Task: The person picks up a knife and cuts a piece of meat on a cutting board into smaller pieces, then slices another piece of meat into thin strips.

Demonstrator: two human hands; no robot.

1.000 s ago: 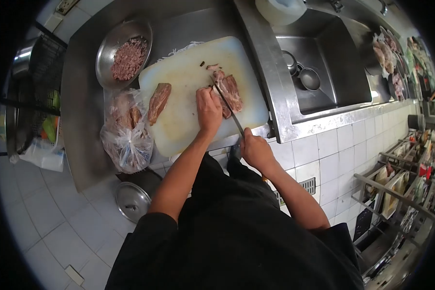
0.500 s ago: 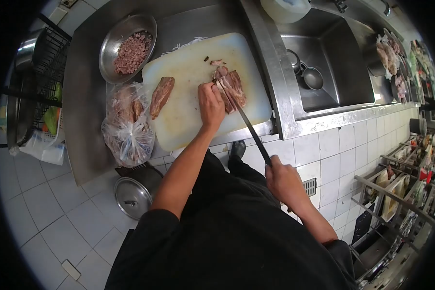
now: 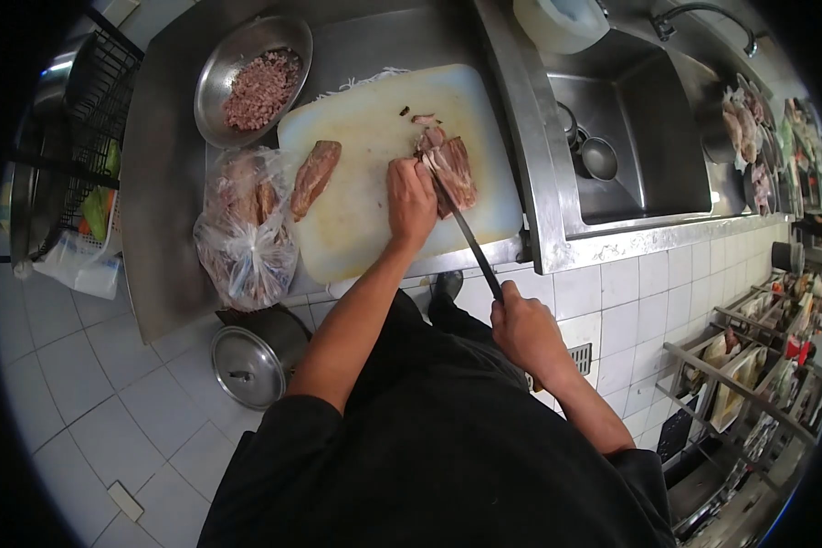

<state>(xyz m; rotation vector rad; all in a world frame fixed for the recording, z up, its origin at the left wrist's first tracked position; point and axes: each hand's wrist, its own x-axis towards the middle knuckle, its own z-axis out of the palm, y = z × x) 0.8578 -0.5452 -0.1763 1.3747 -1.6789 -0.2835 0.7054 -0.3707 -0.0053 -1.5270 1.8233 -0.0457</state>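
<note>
Reddish meat slab (image 3: pixel 457 169) under curled left hand (image 3: pixel 411 203), slim knife (image 3: pixel 470 242) tight in right hand (image 3: pixel 525 331).

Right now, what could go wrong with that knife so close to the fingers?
1. The knife in the right hand runs right beside the left hand pressing the meat; a slip might cut that hand.
2. The cutting board lies at the front edge of the counter, so it could perhaps shift.

White tiled floor (image 3: pixel 110 411), steel counter (image 3: pixel 155 183), perhaps racks (image 3: pixel 749 365) at right.
</note>
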